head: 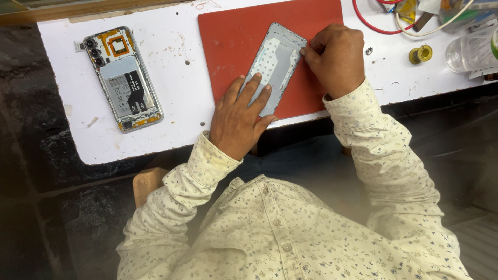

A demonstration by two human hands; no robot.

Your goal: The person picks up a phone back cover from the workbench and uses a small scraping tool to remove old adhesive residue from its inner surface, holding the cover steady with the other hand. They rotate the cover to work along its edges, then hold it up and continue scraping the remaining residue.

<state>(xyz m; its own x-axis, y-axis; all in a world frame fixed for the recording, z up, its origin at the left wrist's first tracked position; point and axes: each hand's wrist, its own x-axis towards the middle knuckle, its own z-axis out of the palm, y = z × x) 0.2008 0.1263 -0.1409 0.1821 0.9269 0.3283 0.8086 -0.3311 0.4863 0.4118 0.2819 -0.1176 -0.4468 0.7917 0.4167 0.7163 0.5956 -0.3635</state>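
A grey phone back cover (275, 62) lies inside-up on a red work mat (233, 36). My left hand (239, 119) rests flat on the cover's near end, fingers spread and pressing it down. My right hand (334, 57) is curled at the cover's right edge near the top, fingertips pinched against the rim; whether a small tool is in them is hidden. An opened phone (122, 78) with its battery and orange coil exposed lies to the left on the white table (176, 93).
At the far right are red and white cables (384, 23), a small yellow solder spool (421, 53), a clear plastic container (469, 49) and a tiny dark screw (369, 51). The table's front edge runs just under my wrists.
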